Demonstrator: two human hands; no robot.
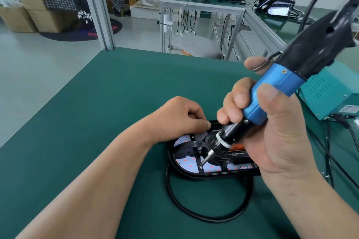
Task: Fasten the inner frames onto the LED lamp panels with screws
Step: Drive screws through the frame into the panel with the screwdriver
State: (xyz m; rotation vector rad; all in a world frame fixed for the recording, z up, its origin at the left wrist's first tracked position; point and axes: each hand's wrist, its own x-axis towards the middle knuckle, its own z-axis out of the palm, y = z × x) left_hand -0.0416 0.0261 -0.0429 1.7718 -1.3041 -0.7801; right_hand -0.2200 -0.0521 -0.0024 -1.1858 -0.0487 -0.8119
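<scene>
One fastening is under way: on the green surface (97, 112) lies the black oval LED lamp panel (213, 177), holding the black spoked inner frame (196, 154). A blue electric screwdriver (279, 85) is gripped by the right hand (272, 151), fingers wrapped round it, bit on a small silver screw (200, 167) at the panel's near edge. The far rim is steadied by the left hand (178, 116), fingers curled, contents not discernible. Straight downward pressure seems needed next. A teal power box (330, 93) stands right of the panel; a black cable (167, 180) loops nearer, obstructing nothing.
</scene>
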